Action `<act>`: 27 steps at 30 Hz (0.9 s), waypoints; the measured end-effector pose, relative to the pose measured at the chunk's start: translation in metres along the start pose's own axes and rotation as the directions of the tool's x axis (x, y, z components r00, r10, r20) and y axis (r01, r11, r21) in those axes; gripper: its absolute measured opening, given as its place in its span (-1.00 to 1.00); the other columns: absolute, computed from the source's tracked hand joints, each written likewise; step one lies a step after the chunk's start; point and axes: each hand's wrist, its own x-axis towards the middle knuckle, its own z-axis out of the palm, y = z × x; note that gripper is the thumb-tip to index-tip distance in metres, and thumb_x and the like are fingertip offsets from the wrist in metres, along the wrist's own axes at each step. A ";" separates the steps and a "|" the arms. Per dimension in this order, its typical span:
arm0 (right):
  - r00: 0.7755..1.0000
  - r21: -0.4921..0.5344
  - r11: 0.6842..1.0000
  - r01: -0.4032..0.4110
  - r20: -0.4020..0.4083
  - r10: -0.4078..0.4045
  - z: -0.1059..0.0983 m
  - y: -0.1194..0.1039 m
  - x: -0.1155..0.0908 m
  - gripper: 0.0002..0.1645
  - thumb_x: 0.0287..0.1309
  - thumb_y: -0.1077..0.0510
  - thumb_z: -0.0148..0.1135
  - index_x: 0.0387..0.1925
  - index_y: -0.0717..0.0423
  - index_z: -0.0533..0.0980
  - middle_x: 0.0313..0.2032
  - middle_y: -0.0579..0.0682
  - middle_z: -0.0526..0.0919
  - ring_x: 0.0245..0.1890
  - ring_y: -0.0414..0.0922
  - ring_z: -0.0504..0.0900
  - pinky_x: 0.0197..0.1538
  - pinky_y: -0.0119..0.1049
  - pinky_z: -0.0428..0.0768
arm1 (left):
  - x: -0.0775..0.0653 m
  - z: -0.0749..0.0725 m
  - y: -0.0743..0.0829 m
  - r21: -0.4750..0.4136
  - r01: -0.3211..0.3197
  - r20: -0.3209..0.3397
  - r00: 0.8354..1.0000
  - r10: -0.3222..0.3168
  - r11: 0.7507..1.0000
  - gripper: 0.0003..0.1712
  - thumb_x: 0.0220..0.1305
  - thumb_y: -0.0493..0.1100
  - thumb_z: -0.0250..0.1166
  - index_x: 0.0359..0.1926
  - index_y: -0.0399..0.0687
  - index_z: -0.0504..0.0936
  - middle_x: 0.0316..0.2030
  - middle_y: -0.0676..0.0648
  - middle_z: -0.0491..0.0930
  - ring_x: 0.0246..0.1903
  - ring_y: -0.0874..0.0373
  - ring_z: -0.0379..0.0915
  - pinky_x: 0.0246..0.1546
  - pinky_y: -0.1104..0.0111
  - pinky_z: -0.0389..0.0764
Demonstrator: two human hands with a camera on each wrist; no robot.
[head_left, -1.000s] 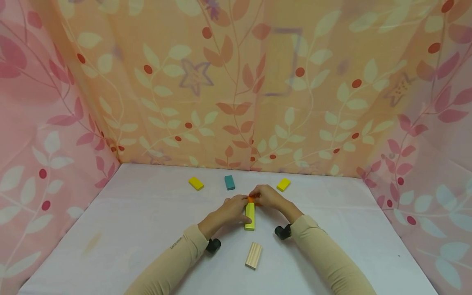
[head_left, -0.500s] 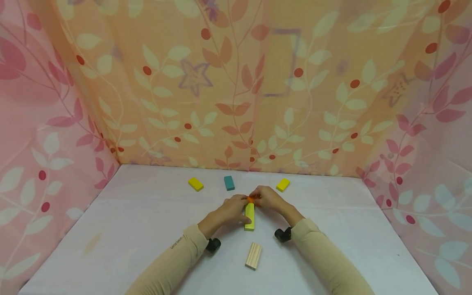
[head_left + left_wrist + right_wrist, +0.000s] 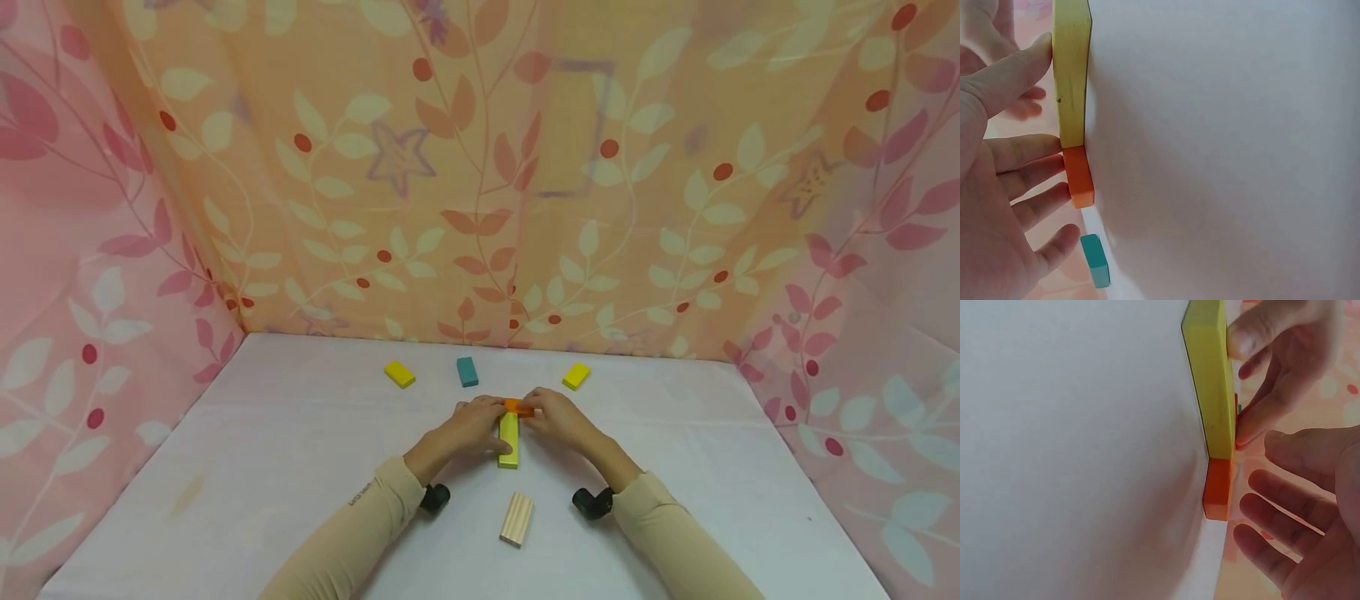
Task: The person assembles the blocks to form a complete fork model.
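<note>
Squaring the orange block (image 3: pixel 518 407) at 12 o'clock from the lime block (image 3: pixel 508 435)? Nudge gently, imo: left hand (image 3: pixel 472 425) touching both, fingers fairly straight; right hand (image 3: pixel 558 419) relaxed nearby, gripping nothing.

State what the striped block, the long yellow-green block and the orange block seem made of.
Striped block: likely bare wood; pale tan, with lengthwise stripes like grain or grooves. Long yellow-green block: probably painted wood; faint streaks and a dark mark show. Orange block: smooth, evenly coloured; painted wood or plastic, I can't tell.
</note>
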 end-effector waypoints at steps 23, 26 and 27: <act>0.997 0.037 0.999 0.039 0.068 -0.041 0.000 -0.030 -0.072 -0.72 0.23 0.11 0.27 -0.04 0.05 0.65 -0.09 -0.13 0.67 -0.03 -0.10 0.61 0.09 -0.07 0.60 | 0.001 0.000 0.002 0.024 0.025 0.009 1.000 -0.025 0.999 -0.15 0.04 0.21 0.45 0.31 -0.02 0.44 0.37 -0.02 0.37 0.38 0.02 0.21 0.34 -0.07 0.28; 0.994 0.027 0.998 0.060 0.090 -0.063 0.001 -0.034 -0.078 -0.73 0.24 0.10 0.26 -0.04 0.03 0.66 -0.11 -0.17 0.66 -0.04 -0.15 0.60 0.08 -0.12 0.61 | 0.001 0.001 0.002 0.014 0.025 0.015 1.000 -0.026 1.000 -0.16 0.05 0.19 0.45 0.32 -0.02 0.44 0.37 -0.02 0.37 0.39 0.02 0.20 0.36 -0.08 0.26; 0.993 0.027 0.997 0.067 0.093 -0.069 0.001 -0.036 -0.080 -0.73 0.24 0.10 0.26 -0.05 0.03 0.66 -0.12 -0.18 0.66 -0.04 -0.16 0.60 0.08 -0.13 0.61 | 0.000 0.001 0.002 0.015 0.024 0.016 1.000 -0.025 1.000 -0.16 0.06 0.19 0.44 0.32 -0.02 0.44 0.38 -0.02 0.36 0.39 0.02 0.20 0.36 -0.09 0.25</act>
